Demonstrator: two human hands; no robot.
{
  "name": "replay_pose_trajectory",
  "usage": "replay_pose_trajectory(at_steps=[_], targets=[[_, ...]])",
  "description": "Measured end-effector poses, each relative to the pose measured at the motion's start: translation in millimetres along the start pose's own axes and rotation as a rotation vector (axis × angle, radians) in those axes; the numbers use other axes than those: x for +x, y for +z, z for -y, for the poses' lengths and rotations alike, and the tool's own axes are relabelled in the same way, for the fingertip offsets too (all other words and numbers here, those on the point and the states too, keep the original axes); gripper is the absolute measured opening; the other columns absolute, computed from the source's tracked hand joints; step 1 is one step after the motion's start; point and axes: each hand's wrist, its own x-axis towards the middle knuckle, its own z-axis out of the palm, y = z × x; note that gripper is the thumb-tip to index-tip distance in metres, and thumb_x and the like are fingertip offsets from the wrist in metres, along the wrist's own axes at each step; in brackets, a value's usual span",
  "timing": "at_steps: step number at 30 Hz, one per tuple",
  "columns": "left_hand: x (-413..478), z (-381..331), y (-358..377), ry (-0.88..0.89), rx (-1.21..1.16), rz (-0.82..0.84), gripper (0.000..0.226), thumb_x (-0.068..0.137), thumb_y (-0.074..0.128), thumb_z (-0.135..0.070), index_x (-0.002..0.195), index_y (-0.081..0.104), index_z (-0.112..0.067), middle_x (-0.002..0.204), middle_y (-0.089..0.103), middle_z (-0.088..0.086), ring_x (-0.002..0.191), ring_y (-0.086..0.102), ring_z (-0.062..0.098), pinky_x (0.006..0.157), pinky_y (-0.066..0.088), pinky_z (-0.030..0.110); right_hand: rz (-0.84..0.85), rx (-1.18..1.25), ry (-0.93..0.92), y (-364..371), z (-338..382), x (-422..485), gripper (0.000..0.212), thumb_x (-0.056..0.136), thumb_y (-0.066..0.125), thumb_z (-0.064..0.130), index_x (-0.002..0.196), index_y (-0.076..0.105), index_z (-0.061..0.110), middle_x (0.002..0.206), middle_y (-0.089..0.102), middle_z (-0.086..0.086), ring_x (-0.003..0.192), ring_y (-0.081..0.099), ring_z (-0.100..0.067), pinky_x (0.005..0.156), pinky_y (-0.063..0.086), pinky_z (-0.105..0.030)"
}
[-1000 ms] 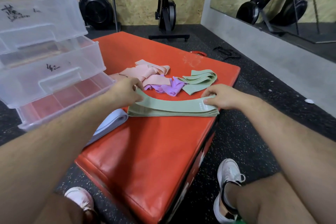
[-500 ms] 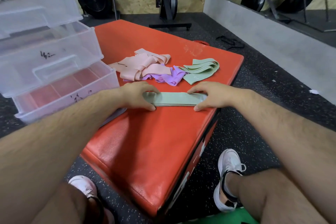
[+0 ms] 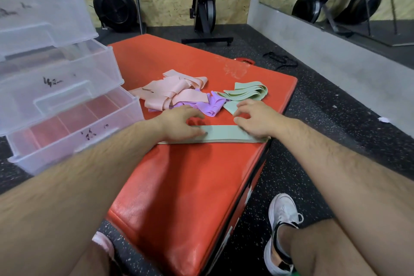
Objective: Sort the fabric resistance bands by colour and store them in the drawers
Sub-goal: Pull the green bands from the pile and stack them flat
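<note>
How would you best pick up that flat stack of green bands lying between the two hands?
Probably by its two short ends, coming from above. The stacked green bands lie flat and long across the red mat, with the left hand and right hand already resting on opposite ends. Pinching both ends should keep the layers aligned.

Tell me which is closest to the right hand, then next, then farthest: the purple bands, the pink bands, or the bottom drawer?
From the right hand:
1. Purple bands, just to its left on the red mat.
2. Pink bands, farther left, beyond the purple ones.
3. Bottom drawer, far left, off the mat's edge.
</note>
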Motion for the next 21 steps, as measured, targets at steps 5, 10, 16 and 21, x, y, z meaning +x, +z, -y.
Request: replay_pose_trajectory(at_steps=[5,10,16,21], targets=[[25.3,-25.3,6.6,0.018,-0.023,-0.057,0.042,0.089,0.062,-0.045,0.129,0.058,-0.032,0.132,0.052,-0.004,0.122,0.049,0.018,0.105,0.038,0.034,0.021,0.005,0.021,12.8,0.9,18.2,0.030,0.094,0.050,0.025,0.113,0.073,0.021,0.141,0.055,0.000,0.137,0.040,-0.025,0.116,0.029,-0.033],[39.8,-35.0,9.7,0.039,-0.087,-0.177,0.037,0.086,0.064,-0.023,0.123,0.061,-0.020,0.121,0.055,0.001,0.116,0.050,0.020,0.094,0.039,0.029,-0.140,0.145,-0.012,7.9,7.8,20.8,0.025,0.094,0.055,0.017,0.109,0.074,0.013,0.115,0.071,-0.005,0.112,0.060,-0.025,0.100,0.044,-0.034],[38.4,-34.5,-1.5,0.073,-0.214,-0.336,0.047,0.086,0.066,-0.023,0.131,0.054,-0.028,0.118,0.053,-0.016,0.094,0.050,0.006,0.068,0.031,0.003,-0.232,0.481,-0.036,-14.9,33.4,14.2,0.014,0.090,0.067,0.014,0.094,0.078,0.022,0.094,0.073,0.012,0.086,0.061,0.000,0.083,0.046,-0.018],[32.6,-38.3,-14.0,0.088,-0.223,-0.337,0.008,0.091,0.062,-0.016,0.097,0.067,-0.015,0.088,0.070,-0.002,0.086,0.063,0.019,0.076,0.050,0.027,-0.259,0.677,-0.124,-22.1,53.2,9.5,0.019,0.085,0.073,0.005,0.094,0.070,0.021,0.086,0.069,0.007,0.078,0.062,-0.002,0.075,0.050,-0.014]])
